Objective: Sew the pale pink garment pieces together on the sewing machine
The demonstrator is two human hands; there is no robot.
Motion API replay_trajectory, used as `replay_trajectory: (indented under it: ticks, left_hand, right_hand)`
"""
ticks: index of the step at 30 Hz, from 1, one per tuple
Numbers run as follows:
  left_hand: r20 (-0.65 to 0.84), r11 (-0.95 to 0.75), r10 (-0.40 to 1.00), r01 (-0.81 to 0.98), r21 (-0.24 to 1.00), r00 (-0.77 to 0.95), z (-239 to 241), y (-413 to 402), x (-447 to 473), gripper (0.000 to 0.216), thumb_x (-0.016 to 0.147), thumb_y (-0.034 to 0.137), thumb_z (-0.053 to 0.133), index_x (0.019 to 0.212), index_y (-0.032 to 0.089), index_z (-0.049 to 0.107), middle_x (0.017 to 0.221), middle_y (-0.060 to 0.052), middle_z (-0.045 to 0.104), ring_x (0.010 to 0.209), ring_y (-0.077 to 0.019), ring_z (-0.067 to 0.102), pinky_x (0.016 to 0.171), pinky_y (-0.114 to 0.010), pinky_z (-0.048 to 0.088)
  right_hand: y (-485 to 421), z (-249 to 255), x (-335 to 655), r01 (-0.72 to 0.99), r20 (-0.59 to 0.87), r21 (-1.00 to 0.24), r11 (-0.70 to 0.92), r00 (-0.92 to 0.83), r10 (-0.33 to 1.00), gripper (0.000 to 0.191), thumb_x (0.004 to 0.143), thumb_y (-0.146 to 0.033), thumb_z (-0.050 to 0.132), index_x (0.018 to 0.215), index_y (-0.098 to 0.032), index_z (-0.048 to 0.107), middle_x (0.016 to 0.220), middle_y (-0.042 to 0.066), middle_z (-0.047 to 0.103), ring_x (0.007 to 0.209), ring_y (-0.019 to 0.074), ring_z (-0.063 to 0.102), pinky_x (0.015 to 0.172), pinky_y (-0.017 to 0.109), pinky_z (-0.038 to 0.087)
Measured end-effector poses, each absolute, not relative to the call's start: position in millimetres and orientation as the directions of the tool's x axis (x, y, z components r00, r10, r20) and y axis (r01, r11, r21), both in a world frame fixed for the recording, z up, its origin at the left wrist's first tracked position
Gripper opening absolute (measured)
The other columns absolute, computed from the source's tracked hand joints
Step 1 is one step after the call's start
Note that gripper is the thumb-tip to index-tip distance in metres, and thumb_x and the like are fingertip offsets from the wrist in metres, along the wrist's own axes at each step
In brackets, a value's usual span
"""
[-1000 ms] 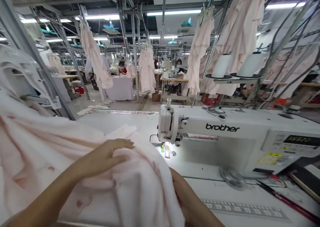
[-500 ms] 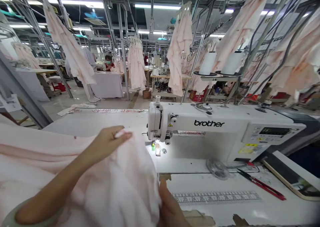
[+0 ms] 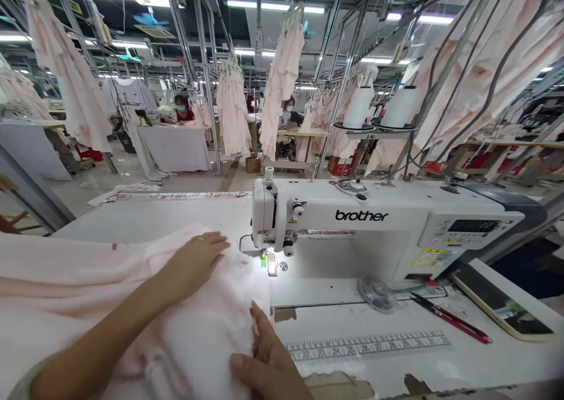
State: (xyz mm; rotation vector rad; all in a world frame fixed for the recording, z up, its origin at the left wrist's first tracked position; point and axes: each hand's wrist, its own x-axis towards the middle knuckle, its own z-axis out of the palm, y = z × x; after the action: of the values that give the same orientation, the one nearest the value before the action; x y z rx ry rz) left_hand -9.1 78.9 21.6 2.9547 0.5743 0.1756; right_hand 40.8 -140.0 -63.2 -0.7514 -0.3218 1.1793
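Observation:
Pale pink and white fabric (image 3: pixel 200 335) is spread over the left part of the sewing table, its right edge close to the needle area of a white sewing machine (image 3: pixel 396 206). My left hand (image 3: pixel 196 263) lies on top of the fabric with its fingers stretched out, left of the machine head. At the fabric's near right edge, my right hand (image 3: pixel 271 362) has its thumb on top and its fingers along the edge, gripping it. The lit presser foot (image 3: pixel 272 265) is just right of the fabric, apart from both hands.
On the table's right lie red-handled thread snips (image 3: pixel 453 319), a phone (image 3: pixel 506 306) and a clear round dish (image 3: pixel 377 294). A printed ruler (image 3: pixel 370 347) runs along the front. Thread cones (image 3: pixel 359 109) stand behind the machine. Garments (image 3: pixel 233 112) hang beyond, with co-workers seated further back.
My left hand has gone from pinching the raised fabric to lying flat on it. The fabric has come down onto the table, and my right hand has moved left onto its edge.

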Motion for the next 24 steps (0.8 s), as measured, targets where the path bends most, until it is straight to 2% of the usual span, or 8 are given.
replay_trajectory:
  ticks: [6, 8, 10, 12, 15, 17, 19, 24]
  left_hand:
    - [0.047, -0.921, 0.313, 0.291, 0.258, 0.949, -2.5, 70.9, 28.8, 0.026, 0.090, 0.027, 0.050, 0.112, 0.020, 0.063, 0.116, -0.010, 0.066, 0.115, -0.0258, 0.057, 0.097, -0.038, 0.043]
    - [0.043, -0.902, 0.353, 0.328, 0.281, 0.935, -5.0, 75.3, 31.4, 0.023, 0.089, 0.035, 0.053, 0.098, 0.017, 0.063, 0.100, -0.012, 0.066, 0.100, -0.0277, 0.060, 0.086, -0.039, 0.045]
    - [0.028, -0.888, 0.364, 0.338, 0.313, 0.931, -3.3, 78.7, 31.3, 0.022, 0.088, 0.038, 0.054, 0.085, 0.018, 0.061, 0.089, -0.009, 0.064, 0.089, -0.0261, 0.060, 0.078, -0.036, 0.044]
    - [0.013, -0.878, 0.343, 0.315, 0.359, 0.939, 0.1, 79.8, 30.5, 0.021, 0.086, 0.037, 0.053, 0.076, 0.019, 0.057, 0.088, -0.007, 0.062, 0.084, -0.0229, 0.059, 0.075, -0.033, 0.042]
    - [-0.002, -0.854, 0.311, 0.280, 0.439, 0.950, 3.0, 78.3, 30.1, 0.014, 0.083, 0.033, 0.054, 0.077, 0.020, 0.055, 0.085, -0.003, 0.062, 0.081, -0.0199, 0.057, 0.072, -0.030, 0.040]
    - [-0.032, -0.821, 0.314, 0.288, 0.493, 0.949, 3.0, 77.4, 30.5, 0.012, 0.081, 0.032, 0.055, 0.078, 0.020, 0.053, 0.074, 0.000, 0.058, 0.071, -0.0175, 0.054, 0.064, -0.028, 0.037]
    - [-0.065, -0.780, 0.326, 0.307, 0.546, 0.943, 3.5, 77.6, 31.9, 0.013, 0.081, 0.032, 0.053, 0.077, 0.020, 0.052, 0.065, 0.003, 0.052, 0.062, -0.0151, 0.048, 0.058, -0.026, 0.033]
    - [-0.104, -0.684, 0.329, 0.313, 0.659, 0.939, 9.6, 79.6, 42.0, 0.029, 0.084, 0.043, 0.050, 0.070, 0.018, 0.053, 0.065, 0.003, 0.048, 0.062, -0.0137, 0.045, 0.055, -0.024, 0.030]
  right_hand:
    - [-151.8, -57.5, 63.6, -0.619, -0.057, -0.780, 0.096, 0.222, 0.973, 0.104, 0.064, -0.024, 0.073, 0.152, -0.027, 0.018, 0.122, 0.008, 0.059, 0.108, 0.0214, 0.059, 0.091, 0.033, 0.045]
    - [-157.7, -52.2, 77.7, -0.405, 0.053, -0.908, 0.104, 0.136, 0.989, 0.095, 0.065, -0.022, 0.066, 0.151, -0.027, 0.026, 0.116, 0.006, 0.060, 0.098, 0.0185, 0.060, 0.083, 0.028, 0.046]
    - [-160.9, -43.1, 94.6, 0.009, 0.169, -0.986, 0.168, 0.066, 0.983, 0.081, 0.072, -0.019, 0.059, 0.149, -0.026, 0.032, 0.109, 0.006, 0.062, 0.088, 0.0174, 0.060, 0.075, 0.026, 0.046]
    - [-158.3, -31.9, 112.9, 0.506, 0.280, -0.828, 0.242, -0.001, 0.960, 0.070, 0.081, -0.012, 0.050, 0.148, -0.021, 0.034, 0.104, 0.008, 0.063, 0.087, 0.0194, 0.058, 0.076, 0.028, 0.047]
    - [-142.9, -17.5, 138.7, 0.900, 0.376, -0.270, 0.342, -0.228, 0.898, 0.055, 0.089, -0.004, 0.041, 0.143, -0.010, 0.037, 0.089, 0.009, 0.064, 0.081, 0.0221, 0.054, 0.077, 0.034, 0.046]
    - [-128.6, -12.1, 152.1, 0.916, 0.355, 0.063, 0.397, -0.392, 0.848, 0.044, 0.094, -0.005, 0.039, 0.138, -0.006, 0.041, 0.081, 0.007, 0.061, 0.072, 0.0210, 0.052, 0.071, 0.034, 0.044]
    - [-115.6, -11.3, 161.6, 0.859, 0.333, 0.263, 0.438, -0.507, 0.795, 0.031, 0.097, -0.007, 0.039, 0.126, -0.006, 0.051, 0.081, 0.006, 0.059, 0.069, 0.0192, 0.051, 0.063, 0.032, 0.041]
    - [-105.3, -26.0, 177.6, 0.761, 0.334, 0.353, 0.545, -0.646, 0.686, 0.027, 0.100, -0.016, 0.040, 0.081, -0.015, 0.059, 0.083, 0.004, 0.058, 0.065, 0.0157, 0.049, 0.051, 0.029, 0.033]
